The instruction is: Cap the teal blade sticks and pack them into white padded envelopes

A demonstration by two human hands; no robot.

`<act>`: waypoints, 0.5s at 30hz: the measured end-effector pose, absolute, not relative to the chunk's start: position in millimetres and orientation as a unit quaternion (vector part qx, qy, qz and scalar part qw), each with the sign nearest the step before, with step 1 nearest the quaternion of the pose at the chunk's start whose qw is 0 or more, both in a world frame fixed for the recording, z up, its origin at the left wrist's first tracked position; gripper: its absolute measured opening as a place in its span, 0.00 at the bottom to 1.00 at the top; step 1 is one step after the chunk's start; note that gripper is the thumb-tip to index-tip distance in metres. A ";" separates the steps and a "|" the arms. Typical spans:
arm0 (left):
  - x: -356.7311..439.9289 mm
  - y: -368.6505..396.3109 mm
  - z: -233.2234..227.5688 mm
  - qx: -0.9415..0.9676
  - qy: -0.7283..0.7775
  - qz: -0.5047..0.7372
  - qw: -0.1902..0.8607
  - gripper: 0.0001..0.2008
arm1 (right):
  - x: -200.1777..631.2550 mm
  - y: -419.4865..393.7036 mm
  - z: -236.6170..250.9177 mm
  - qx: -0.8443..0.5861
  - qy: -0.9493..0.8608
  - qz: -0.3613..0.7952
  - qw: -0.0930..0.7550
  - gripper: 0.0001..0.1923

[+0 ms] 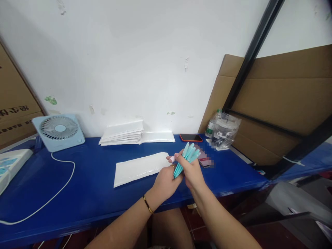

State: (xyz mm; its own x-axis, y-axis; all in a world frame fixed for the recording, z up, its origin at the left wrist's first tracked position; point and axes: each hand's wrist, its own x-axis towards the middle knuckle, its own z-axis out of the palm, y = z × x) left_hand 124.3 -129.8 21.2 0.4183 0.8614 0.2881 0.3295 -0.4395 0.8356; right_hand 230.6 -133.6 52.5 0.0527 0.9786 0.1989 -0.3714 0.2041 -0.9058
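Teal plastic pens [187,156], a fanned bundle of them, sit clasped between both hands above the near part of the blue table [85,193]. The right hand [193,171] wraps the lower half of the bundle with fingers curled tight, while the left hand [166,181] closes on the bottom ends from the left, a ring and a thin bracelet showing on it. The tips point up and away to the far right, spread like a hand of cards (likely so the ends can be evened or counted, though that is only a judgement).

Just left of the hands lies a single white bubble mailer [140,167], flat on the table, its short edge toward the pens, within easy reach. Farther back against the wall is a stack of white mailers [121,133]. An orange-edged phone [191,137] lies face up to the far right, with a second phone [204,159] partly hidden behind the pens. Beyond those, a water bottle [211,126] stands beside a crumpled clear plastic bag [225,133]. At the far left, a pale blue desk fan [59,130] leans on the wall, its white cable [52,193] looping toward the near edge.
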 end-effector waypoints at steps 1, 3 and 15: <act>122.6 -131.3 24.5 0.748 0.358 0.356 0.430 0.06 | 235.2 -131.9 51.1 -0.313 -0.457 0.567 0.610 0.13; 118.5 -134.7 30.5 0.687 0.297 0.267 0.608 0.08 | 244.5 -126.5 45.2 -0.209 -0.494 0.643 0.547 0.19; 100.6 -130.9 41.3 0.767 0.327 0.181 0.522 0.25 | 253.6 -131.2 56.7 -0.072 -0.357 0.716 0.596 0.10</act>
